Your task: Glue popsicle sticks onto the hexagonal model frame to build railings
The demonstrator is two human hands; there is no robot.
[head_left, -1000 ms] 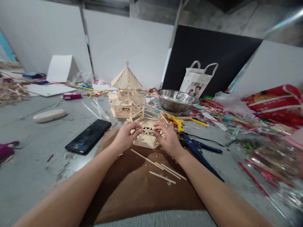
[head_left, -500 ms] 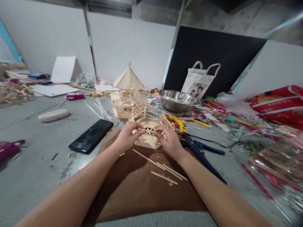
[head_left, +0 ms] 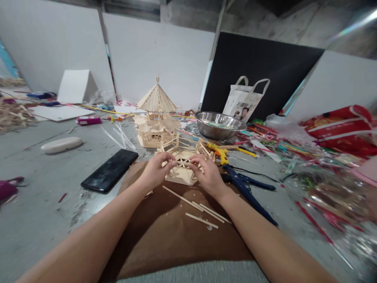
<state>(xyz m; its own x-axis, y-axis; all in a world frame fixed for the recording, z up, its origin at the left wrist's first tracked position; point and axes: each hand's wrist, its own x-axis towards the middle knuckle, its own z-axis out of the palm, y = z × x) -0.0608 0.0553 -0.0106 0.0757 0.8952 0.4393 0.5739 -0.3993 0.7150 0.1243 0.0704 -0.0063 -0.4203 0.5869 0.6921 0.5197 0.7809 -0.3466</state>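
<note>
Between my two hands a short thin wooden stick (head_left: 183,162) runs level across the front of a small wooden-stick frame (head_left: 180,179). My left hand (head_left: 159,169) pinches its left end between thumb and fingers. At the other end, my right hand (head_left: 206,171) grips it the same way. The frame has a flat base, upright posts and railings, and my fingers cover part of its sides. Whether the stick touches the frame I cannot tell. Just behind stands a taller stick pavilion (head_left: 157,100) with a pointed roof. Several loose sticks (head_left: 202,221) lie nearer me on the brown sheet (head_left: 165,239).
A black phone (head_left: 109,171) lies left of the sheet. To the right are blue-handled cutters (head_left: 246,188) and a yellow glue gun (head_left: 219,152). Farther back stand a metal bowl (head_left: 219,131) and a white bag (head_left: 243,102). Plastic scraps (head_left: 330,192) litter the right side.
The whole view has shifted slightly, so things appear a little farther left. Both hands keep their pinch on the stick in front of the frame.
</note>
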